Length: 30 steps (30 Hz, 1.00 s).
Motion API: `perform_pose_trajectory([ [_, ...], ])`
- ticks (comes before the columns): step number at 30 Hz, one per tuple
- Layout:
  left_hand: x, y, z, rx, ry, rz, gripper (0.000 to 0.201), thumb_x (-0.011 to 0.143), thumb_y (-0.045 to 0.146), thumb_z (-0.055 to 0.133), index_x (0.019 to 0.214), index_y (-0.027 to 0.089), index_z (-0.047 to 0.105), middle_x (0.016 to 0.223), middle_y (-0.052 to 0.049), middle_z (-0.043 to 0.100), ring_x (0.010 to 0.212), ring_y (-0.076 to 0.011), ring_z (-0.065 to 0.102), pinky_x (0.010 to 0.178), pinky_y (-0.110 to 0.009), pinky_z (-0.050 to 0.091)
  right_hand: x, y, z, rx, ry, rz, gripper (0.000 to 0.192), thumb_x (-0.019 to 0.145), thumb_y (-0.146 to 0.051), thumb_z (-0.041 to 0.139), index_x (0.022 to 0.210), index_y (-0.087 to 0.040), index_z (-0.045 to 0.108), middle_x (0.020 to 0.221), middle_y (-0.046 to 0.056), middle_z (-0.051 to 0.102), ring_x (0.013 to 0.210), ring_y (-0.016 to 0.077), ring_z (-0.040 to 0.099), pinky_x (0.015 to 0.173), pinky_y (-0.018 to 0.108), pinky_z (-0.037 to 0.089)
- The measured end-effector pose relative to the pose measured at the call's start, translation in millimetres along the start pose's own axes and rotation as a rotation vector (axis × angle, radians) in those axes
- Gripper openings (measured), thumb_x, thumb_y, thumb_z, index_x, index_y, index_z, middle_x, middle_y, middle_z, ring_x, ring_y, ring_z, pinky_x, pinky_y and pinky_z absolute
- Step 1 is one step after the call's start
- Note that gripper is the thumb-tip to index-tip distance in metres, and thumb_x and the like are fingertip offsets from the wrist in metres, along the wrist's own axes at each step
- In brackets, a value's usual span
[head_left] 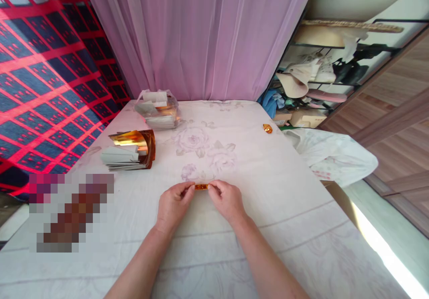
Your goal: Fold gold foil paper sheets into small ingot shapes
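A narrow strip of shiny gold foil paper [201,187] stretches between my two hands, low over the cloth. My left hand [174,204] pinches its left end between thumb and fingers. The other end is pinched the same way by my right hand [228,199]. To the left lies a fanned stack of gold-and-white paper sheets [125,156], some showing their metallic face and some their pale back. A small folded gold piece [267,128] rests near the table's right edge.
A clear plastic bag [159,110] of more sheets sits at the table's back left. The floral tablecloth [268,209] covers the table. Beyond it hangs a purple curtain [208,35]; at right stand a loaded shelf [318,82] and a white plastic bag [338,156]. A blurred patch hides the left area.
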<state>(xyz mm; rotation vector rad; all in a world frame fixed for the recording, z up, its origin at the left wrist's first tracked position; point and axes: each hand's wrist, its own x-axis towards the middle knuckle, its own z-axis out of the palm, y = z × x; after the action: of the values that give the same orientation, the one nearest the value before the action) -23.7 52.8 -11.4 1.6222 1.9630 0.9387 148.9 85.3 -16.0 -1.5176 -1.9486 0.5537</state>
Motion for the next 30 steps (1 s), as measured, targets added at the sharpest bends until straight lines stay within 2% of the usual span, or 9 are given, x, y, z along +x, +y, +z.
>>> perform_pose_trajectory([
  [4,0.5,3.6,-1.7,0.207,-0.019,0.104,0.021,0.084,0.031,0.056,0.095,0.025,0.074,0.091,-0.001,0.076,0.08,-0.0183,0.069,0.072,-0.027,0.051,-0.6,3.7,3.2,0.027,0.023,-0.018,0.022,0.086,-0.03,0.052,0.082,-0.025,0.073,0.074,0.0,0.075,0.062,0.0132,0.065,0.062,0.021,0.045],
  [8,-0.2,8.4,-3.5,0.331,-0.037,0.132,0.017,0.086,0.029,0.054,0.085,0.025,0.071,0.085,-0.001,0.074,0.078,-0.018,0.067,0.067,-0.026,0.048,-2.5,6.5,6.1,0.028,0.048,-0.049,0.023,0.087,-0.029,0.051,0.08,-0.024,0.072,0.073,0.0,0.073,0.063,0.013,0.065,0.063,0.021,0.044],
  [17,-1.7,10.7,-1.9,0.316,-0.031,0.084,0.017,0.086,0.028,0.051,0.075,0.024,0.064,0.076,0.001,0.069,0.074,-0.0168,0.063,0.063,-0.026,0.041,-5.6,4.0,6.6,0.012,0.083,-0.128,0.026,0.089,-0.026,0.047,0.073,-0.021,0.068,0.066,0.001,0.068,0.059,0.0122,0.061,0.061,0.021,0.04],
  [30,-2.1,11.0,-1.8,0.318,-0.079,0.089,0.016,0.086,0.023,0.05,0.074,0.022,0.06,0.075,0.001,0.065,0.074,-0.0165,0.061,0.065,-0.026,0.038,-6.3,2.2,8.0,0.008,0.11,-0.182,0.026,0.09,-0.023,0.046,0.071,-0.02,0.065,0.064,0.0,0.066,0.058,0.0119,0.059,0.06,0.022,0.037],
])
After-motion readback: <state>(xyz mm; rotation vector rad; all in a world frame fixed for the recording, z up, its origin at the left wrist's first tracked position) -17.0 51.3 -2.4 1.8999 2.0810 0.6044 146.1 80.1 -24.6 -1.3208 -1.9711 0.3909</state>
